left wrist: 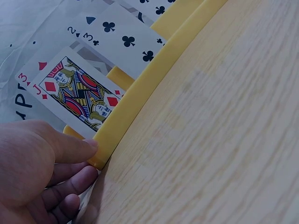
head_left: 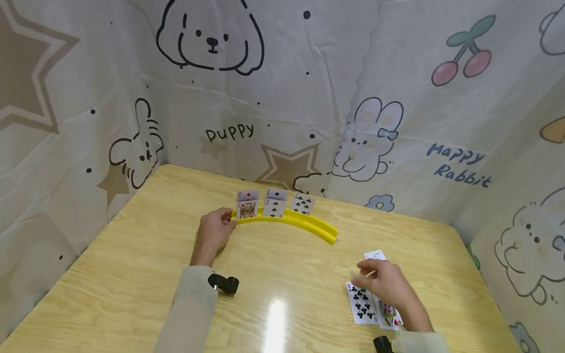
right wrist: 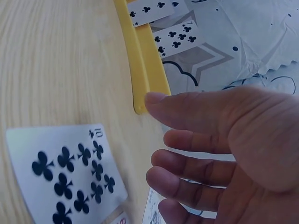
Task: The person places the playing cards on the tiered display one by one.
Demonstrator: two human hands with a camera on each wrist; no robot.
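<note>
A curved yellow card holder (head_left: 309, 225) stands on the table, and my left hand (head_left: 215, 230) pinches its left end between thumb and fingers. Upright in its slots are the jack of diamonds (left wrist: 77, 93) before a red-suited card, the three of clubs (left wrist: 119, 39) before a spade card, and the seven of clubs (right wrist: 176, 39) in the back slot. My right hand (head_left: 388, 282) hovers over cards on the table with fingers loosely bent and nothing between them. Below it lie the ten of clubs (head_left: 363, 306), a red-suited face card (head_left: 389, 316) and another card (head_left: 375, 254), partly hidden by the hand.
The wood-grain table (head_left: 145, 235) ends at a pale printed cloth (head_left: 287, 98) hanging behind and on both sides. A light reflection lies on the near middle of the tabletop. Black wrist mounts (head_left: 223, 284) sit on the sleeves.
</note>
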